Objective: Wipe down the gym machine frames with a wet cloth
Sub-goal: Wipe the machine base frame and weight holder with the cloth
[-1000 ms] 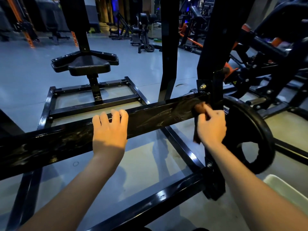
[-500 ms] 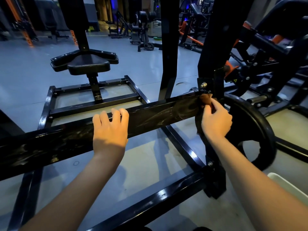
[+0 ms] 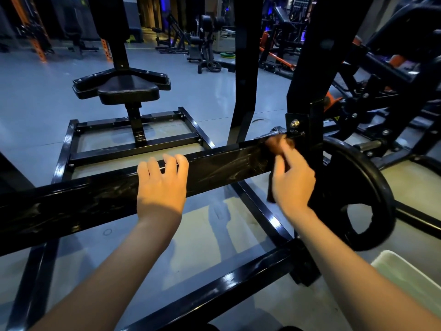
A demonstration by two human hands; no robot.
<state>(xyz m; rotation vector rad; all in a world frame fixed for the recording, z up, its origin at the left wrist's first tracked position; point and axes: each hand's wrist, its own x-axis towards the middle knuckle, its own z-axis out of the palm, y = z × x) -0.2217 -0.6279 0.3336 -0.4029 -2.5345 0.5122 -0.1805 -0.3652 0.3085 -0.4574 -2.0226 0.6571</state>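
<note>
A long black frame bar (image 3: pixel 222 167) of a gym machine slants across the view, its face streaked with wet smears. My left hand (image 3: pixel 162 185) rests on top of the bar near its middle, fingers curled over the far edge. My right hand (image 3: pixel 292 180) grips a dark brown cloth (image 3: pixel 278 143) and presses it on the bar's right end, beside the bolted upright post (image 3: pixel 307 130). Part of the cloth hangs below my palm. The right hand is blurred.
A black weight plate (image 3: pixel 372 185) hangs just right of my right hand. A black seat (image 3: pixel 128 90) stands beyond the bar on the base frame (image 3: pixel 136 151). A pale tub's corner (image 3: pixel 405 275) shows at lower right. Other machines fill the back and right.
My right hand has slid the cloth left along the bar's right end and up toward its top edge. My left hand has stayed in place on the bar.
</note>
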